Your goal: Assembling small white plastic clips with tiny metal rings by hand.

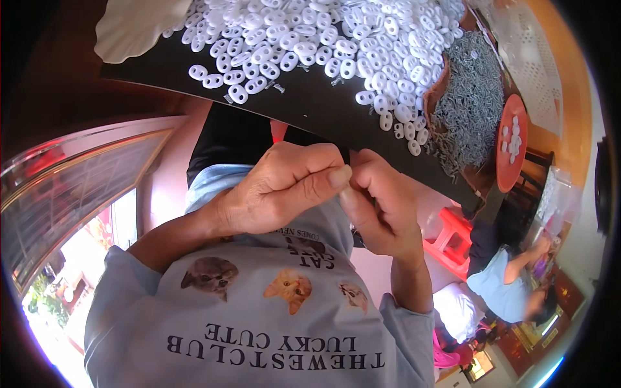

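My left hand (284, 184) and my right hand (385, 204) meet in front of my chest, just off the near edge of the dark table (323, 116). Both are closed, thumbs and curled forefingers touching at the tips. Whatever they pinch is too small or hidden between the fingers to make out. Beyond them spreads a large heap of white oval plastic pieces (304, 48), each with two holes. Right of it lies a pile of small grey metal springs (472, 84). Several loose springs (278, 87) are scattered by the heap's near edge.
A red plate (504, 173) with several small white pieces stands at the table's right edge. A pale wavy-edged sheet or dish (136, 32) is at the far left. Right of me are a red plastic stool (446, 242) and another person (498, 281) in light blue, bent over something.
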The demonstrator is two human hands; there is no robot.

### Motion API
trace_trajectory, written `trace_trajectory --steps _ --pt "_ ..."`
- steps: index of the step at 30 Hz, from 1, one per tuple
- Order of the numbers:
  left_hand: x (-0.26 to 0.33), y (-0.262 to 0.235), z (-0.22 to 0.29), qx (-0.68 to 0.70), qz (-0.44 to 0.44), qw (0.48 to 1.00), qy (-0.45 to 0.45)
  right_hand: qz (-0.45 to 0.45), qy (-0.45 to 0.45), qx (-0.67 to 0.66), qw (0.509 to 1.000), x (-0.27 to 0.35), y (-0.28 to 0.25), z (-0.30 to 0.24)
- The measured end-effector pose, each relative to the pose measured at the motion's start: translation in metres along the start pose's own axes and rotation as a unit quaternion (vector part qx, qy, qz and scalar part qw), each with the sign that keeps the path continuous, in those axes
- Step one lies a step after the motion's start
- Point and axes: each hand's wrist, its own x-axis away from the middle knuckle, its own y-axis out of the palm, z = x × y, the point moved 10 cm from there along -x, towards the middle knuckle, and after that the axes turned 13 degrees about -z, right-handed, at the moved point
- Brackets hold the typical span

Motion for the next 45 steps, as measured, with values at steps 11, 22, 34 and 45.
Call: trace_trajectory --steps 11,22,34,45 --pt "-0.009 0.007 0.012 -0.152 0.016 0.985 0.084 0.043 -0.032 0.088 0.995 0.021 -0.028 -0.003" --pt "-0.006 0.008 0.010 -0.124 0.009 0.990 0.068 0.157 0.134 0.491 0.846 0.027 -0.138 0.029" --pt "-0.007 0.002 0.008 -0.132 0.028 0.989 0.063 0.174 0.102 0.410 0.889 0.026 -0.148 0.034" --pt "0.000 -0.005 -0.003 -0.058 0.041 0.997 0.021 0.219 0.112 0.350 0.904 0.036 -0.150 0.031"
